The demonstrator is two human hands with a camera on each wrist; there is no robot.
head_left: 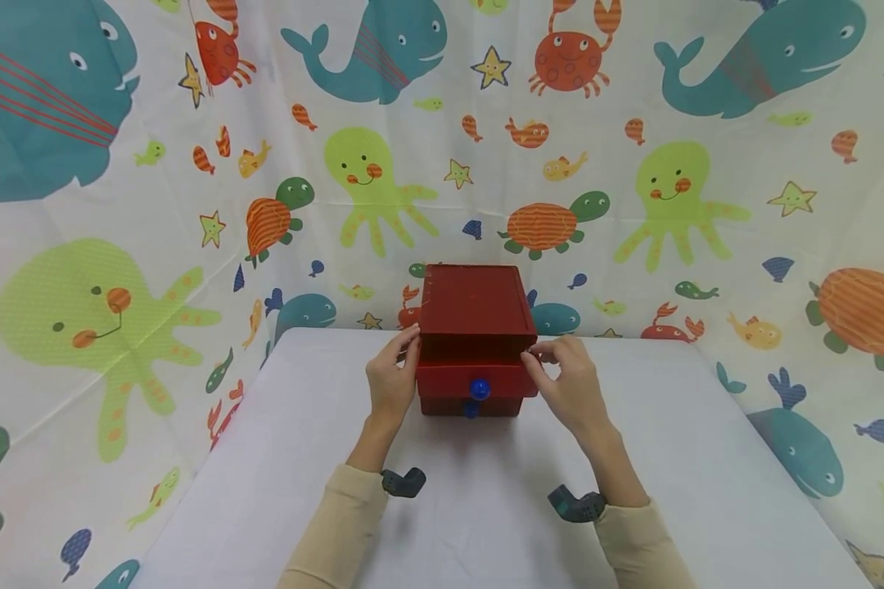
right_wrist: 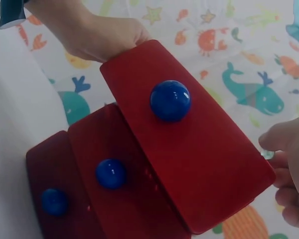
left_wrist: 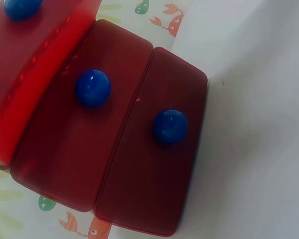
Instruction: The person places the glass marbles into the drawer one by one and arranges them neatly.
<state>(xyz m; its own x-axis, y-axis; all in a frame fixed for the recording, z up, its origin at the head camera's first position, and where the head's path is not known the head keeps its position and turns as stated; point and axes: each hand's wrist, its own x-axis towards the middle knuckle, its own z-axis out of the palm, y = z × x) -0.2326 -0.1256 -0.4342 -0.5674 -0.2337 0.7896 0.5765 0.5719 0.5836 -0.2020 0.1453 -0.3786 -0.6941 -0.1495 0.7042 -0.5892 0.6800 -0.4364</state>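
Observation:
A red chest of small drawers [head_left: 477,298] stands on the white table, and its top drawer [head_left: 449,381] is pulled out. Each drawer front carries a round blue knob [left_wrist: 92,88]. My left hand [head_left: 393,380] holds the left side of the open drawer; its fingertips are hidden behind the drawer front [right_wrist: 189,144] in the right wrist view. At the drawer's right front corner is my right hand [head_left: 570,384], thumb and forefinger pinching a tiny pale, see-through thing [right_wrist: 267,155]. Its kind is too small to tell. What lies inside the drawer cannot be seen.
The white tabletop [head_left: 479,507] spreads in front of and beside the chest. Behind it hangs a curtain [head_left: 442,204] printed with sea animals. The lower two drawers [left_wrist: 147,149] are pushed in. Dark wrist cameras [head_left: 403,483] sit on both wrists.

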